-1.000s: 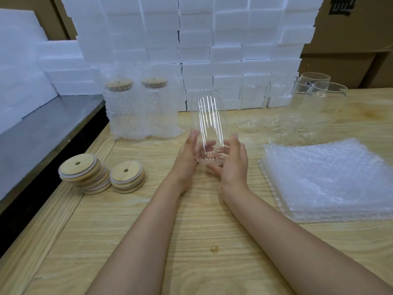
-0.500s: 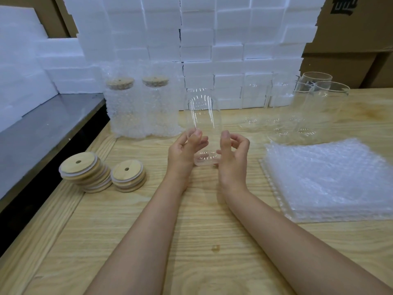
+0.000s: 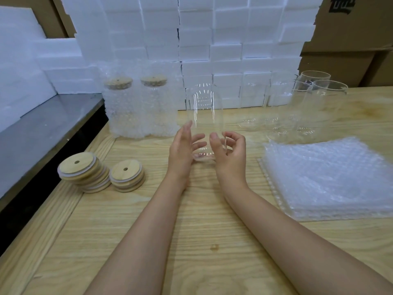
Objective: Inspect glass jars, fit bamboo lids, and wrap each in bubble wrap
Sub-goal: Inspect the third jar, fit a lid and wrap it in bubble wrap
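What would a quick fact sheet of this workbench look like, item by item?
Held item: glass jar, upright, no lid, between both hands
Left hand: straight fingers against the jar
Right hand: fingers curled at the jar's lower side
Bamboo lids: two stacks, on the left
Wrapped jars: two, lidded, at the back
Bubble wrap: stacked sheets, right
Bare jars: cluster behind the wrap

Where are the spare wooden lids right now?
In the head view, the bamboo lids sit in two stacks on the left side of the wooden table, in front of the two wrapped jars and left of the left hand touching the glass jar.
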The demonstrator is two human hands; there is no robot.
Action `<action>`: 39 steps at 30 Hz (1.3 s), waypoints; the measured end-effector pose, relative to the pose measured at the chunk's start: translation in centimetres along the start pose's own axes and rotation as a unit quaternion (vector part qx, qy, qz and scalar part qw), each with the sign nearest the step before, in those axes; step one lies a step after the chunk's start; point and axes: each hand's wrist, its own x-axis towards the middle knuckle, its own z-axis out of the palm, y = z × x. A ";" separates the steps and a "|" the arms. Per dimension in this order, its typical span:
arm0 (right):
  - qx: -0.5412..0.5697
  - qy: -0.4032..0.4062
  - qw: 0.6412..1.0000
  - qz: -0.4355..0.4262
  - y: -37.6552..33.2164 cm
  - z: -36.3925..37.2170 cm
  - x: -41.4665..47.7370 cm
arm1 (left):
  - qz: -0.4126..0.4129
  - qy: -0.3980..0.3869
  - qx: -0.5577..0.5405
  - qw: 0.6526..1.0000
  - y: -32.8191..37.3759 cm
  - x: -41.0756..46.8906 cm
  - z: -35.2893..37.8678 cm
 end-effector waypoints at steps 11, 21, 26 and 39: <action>0.143 0.007 0.984 0.104 -0.2 0.1 0.3 | -0.026 -0.048 0.023 0.998 0.0 -0.3 0.0; 0.018 0.017 0.998 0.051 -0.2 0.0 0.1 | 0.009 0.028 -0.032 0.999 -0.2 -0.2 0.0; -0.042 -0.023 0.999 -0.018 -0.5 0.3 -0.8 | 0.037 0.039 -0.022 0.998 -0.1 -0.3 0.0; 0.167 -0.033 0.982 0.087 -0.3 0.3 -0.3 | 0.007 0.032 -0.061 0.998 0.2 -0.1 -0.1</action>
